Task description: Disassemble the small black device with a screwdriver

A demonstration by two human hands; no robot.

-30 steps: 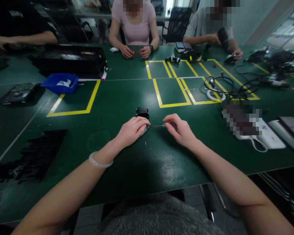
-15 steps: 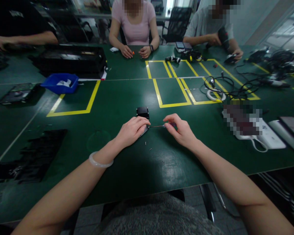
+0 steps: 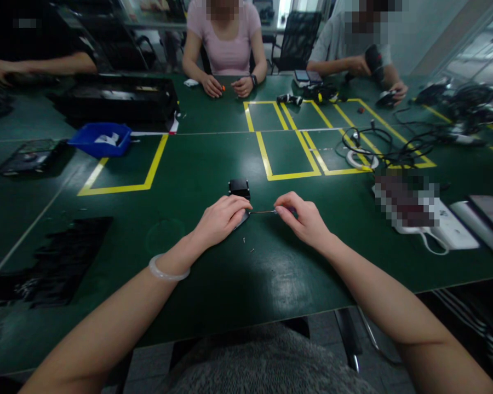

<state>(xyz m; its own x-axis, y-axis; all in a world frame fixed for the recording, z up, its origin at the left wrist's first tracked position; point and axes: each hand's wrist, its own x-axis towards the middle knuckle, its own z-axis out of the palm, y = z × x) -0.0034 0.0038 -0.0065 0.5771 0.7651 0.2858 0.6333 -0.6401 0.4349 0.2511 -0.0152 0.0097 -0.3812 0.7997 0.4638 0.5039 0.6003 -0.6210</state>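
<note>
My left hand (image 3: 224, 219) is closed over a small grey part (image 3: 241, 220), most of which it covers. In my right hand (image 3: 298, 216) is the handle end of a thin screwdriver (image 3: 263, 212), pinched between thumb and fingers. The screwdriver's shaft lies level and its tip meets the edge of the grey part by my left fingertips. Just beyond my left hand sits a small black block (image 3: 239, 188). Two tiny screws (image 3: 244, 240) lie on the green table (image 3: 213, 284) nearer to me.
A blue tray (image 3: 101, 143) and black parts (image 3: 72, 254) are on the left. White devices (image 3: 456, 227) and tangled cables (image 3: 411, 148) lie on the right. Across the table are three people, with a black case (image 3: 115, 104) near the left one.
The fingers of my right hand have shifted slightly around the screwdriver handle, which shows less now. My left hand has stayed in place.
</note>
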